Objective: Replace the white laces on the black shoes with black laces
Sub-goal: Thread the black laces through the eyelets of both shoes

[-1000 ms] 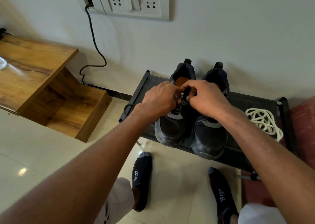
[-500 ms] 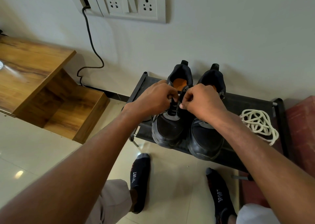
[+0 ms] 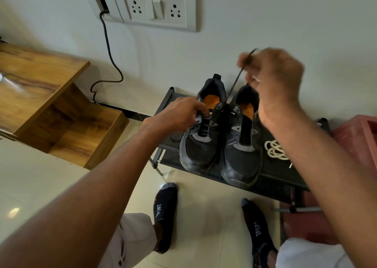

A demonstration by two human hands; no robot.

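So the right hand (image 3: 273, 80) is pinching the black lace (image 3: 236, 80) up high, and it runs taut down and toward the left hand, straight to the top eyelets of the left shoe (image 3: 201, 133). The left hand (image 3: 179, 112) sits right at that end, fingers curled at the eyelets, looks like pinching the lace there. Both shoes sit on the rack (image 3: 273, 172); the right shoe (image 3: 242, 143) looks unlaced, 1 heap of white laces (image 3: 274, 150) below the pinch.
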